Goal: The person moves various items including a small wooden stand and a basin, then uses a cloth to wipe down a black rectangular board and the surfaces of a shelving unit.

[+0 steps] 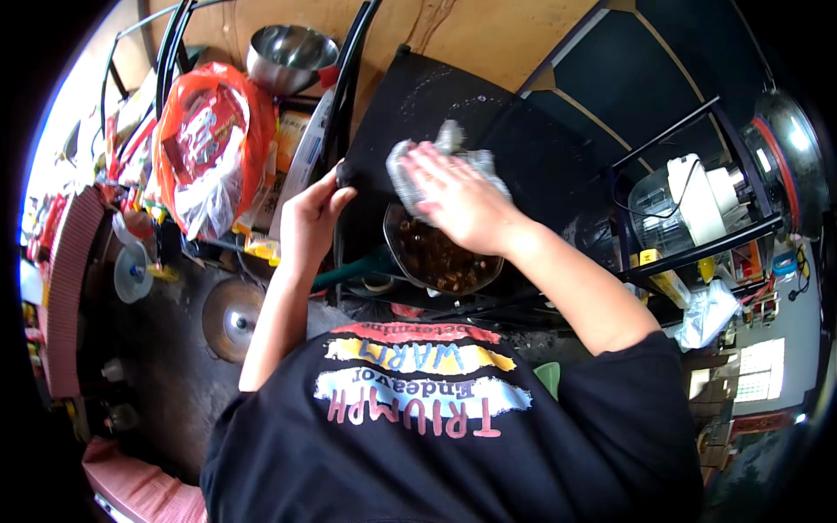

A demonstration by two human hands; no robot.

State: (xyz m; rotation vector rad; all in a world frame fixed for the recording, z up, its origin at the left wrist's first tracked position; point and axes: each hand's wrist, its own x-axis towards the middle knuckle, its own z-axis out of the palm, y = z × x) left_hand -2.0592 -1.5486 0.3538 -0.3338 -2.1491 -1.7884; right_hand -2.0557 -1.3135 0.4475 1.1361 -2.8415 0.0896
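Note:
My right hand (458, 199) lies flat, fingers extended, on a crumpled grey cloth (480, 160) and presses it against a black shelf panel (418, 98). Whitish marks and droplets dot the panel's far part. My left hand (310, 219) grips the black corner post (344, 174) at the panel's left edge between thumb and fingers. Just below the cloth, nearer my body, a dark-rimmed container (451, 265) holds brown liquid with small pieces in it. My right hand and the cloth cover part of its far rim.
On the left, an orange plastic bag (171, 124) of red packets stands beside a steel bowl (288, 55). A round lid (232, 320) lies low on the left. At right, a rack (703, 252) holds a white appliance (700, 189) with a loose cord; a plastic bag (706, 317) hangs below.

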